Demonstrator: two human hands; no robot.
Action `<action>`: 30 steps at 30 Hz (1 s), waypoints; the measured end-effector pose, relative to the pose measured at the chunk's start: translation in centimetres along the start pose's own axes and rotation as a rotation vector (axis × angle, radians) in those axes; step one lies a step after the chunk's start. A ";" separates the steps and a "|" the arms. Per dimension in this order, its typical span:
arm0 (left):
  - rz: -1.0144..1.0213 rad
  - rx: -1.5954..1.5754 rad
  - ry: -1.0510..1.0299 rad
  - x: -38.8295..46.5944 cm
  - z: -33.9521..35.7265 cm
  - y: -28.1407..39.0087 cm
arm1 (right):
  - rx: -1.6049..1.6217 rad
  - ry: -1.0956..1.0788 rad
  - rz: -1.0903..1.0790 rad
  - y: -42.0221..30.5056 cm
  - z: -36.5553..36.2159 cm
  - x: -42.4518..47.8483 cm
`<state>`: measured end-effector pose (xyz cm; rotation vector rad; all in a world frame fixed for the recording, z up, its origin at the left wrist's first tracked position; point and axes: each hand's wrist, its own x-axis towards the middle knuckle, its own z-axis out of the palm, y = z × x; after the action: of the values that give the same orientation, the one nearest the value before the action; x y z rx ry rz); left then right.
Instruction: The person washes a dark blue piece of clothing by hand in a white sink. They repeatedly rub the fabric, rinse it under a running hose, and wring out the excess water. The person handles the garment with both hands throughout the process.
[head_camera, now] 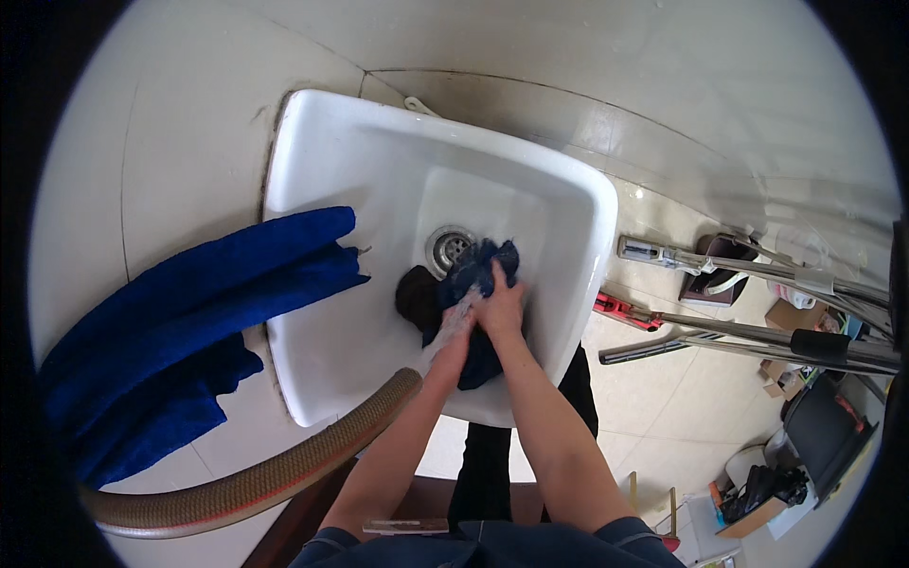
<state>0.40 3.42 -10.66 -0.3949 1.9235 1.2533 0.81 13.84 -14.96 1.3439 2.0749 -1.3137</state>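
Note:
Both my hands are down in a white ceramic sink (334,170), bunching a wet dark blue cloth (465,273). My right hand (501,305) grips the cloth from the right side, a finger stretched along it. Close beside it, my left hand (458,330) holds the same cloth under running water (454,319). The water pours from the end of a braided hose (398,390) that comes in from the lower left. Left of the cloth lies a dark brown wet cloth (417,295), touching it. The metal drain strainer (452,246) shows just above, partly covered by the cloth.
A bright blue towel (213,270) hangs at the left, its ends over the sink's rim. To the right are a red mop head (625,311), a floor squeegee (643,349), a grey mop head (643,250) and a dustpan (717,273). Cardboard boxes (788,319) stand farther right.

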 end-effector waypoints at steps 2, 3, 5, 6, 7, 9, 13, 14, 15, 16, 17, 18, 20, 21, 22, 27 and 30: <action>-0.174 -0.491 0.080 1.4 -0.8 -1.2 | -0.016 -0.200 -0.143 1.4 -0.2 -0.6; -0.261 -0.740 0.139 1.9 -1.9 -1.4 | -0.048 -0.242 -0.190 -0.5 -1.6 -2.9; -0.246 -0.848 -0.054 1.7 -3.1 -0.4 | -0.029 -0.164 -0.370 -2.0 -3.8 -7.2; -0.296 -0.906 -0.234 2.2 -4.4 -0.6 | -0.063 -0.238 -0.439 -3.2 -5.3 -9.5; -0.347 -0.960 -0.419 2.4 -5.3 -0.6 | 0.006 -0.180 -0.584 -4.0 -6.1 -11.7; -0.435 -1.076 -0.462 1.7 -4.6 1.4 | 0.077 -0.166 -0.649 -4.0 -6.2 -14.8; -0.458 -1.068 -0.454 -0.1 -4.5 -0.7 | -0.055 0.001 -0.693 -4.4 -5.1 -15.6; -0.453 -1.045 -0.415 -0.2 -5.0 -1.9 | -0.093 0.030 -0.658 -4.8 -4.6 -14.4; -0.444 -1.024 -0.378 -0.1 -5.5 -3.1 | -0.130 0.057 -0.623 -5.3 -4.2 -13.2; -0.441 -1.007 -0.353 0.3 -5.4 -3.7 | -0.101 0.038 -0.616 -5.7 -4.3 -11.9; -0.436 -0.995 -0.335 0.5 -5.6 -4.4 | -0.084 0.046 -0.564 -5.9 -4.0 -10.7; -0.438 -0.985 -0.310 0.5 -5.7 -4.6 | -0.066 0.046 -0.514 -5.9 -3.3 -9.8; -0.464 -0.960 -0.272 1.1 -4.1 -5.1 | -0.139 -0.004 -0.337 -5.3 -2.6 -6.6; -0.469 -0.940 -0.219 1.4 -3.4 -5.2 | -0.220 -0.069 -0.229 -4.8 -2.8 -4.6; -0.469 -0.928 -0.167 1.4 -2.7 -5.1 | -0.212 -0.091 -0.189 -3.8 -3.1 -2.2; -0.355 -0.793 0.060 0.5 -2.4 3.2 | -0.334 -0.029 -0.153 -2.2 -3.6 1.4; -0.006 -0.003 0.244 3.8 -6.9 -1.7 | -0.264 0.020 -0.196 -3.7 -2.7 1.2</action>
<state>-4.02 -2.79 -13.19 -0.5773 2.1217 1.2514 -2.43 16.24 -12.50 1.0684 2.3454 -1.0529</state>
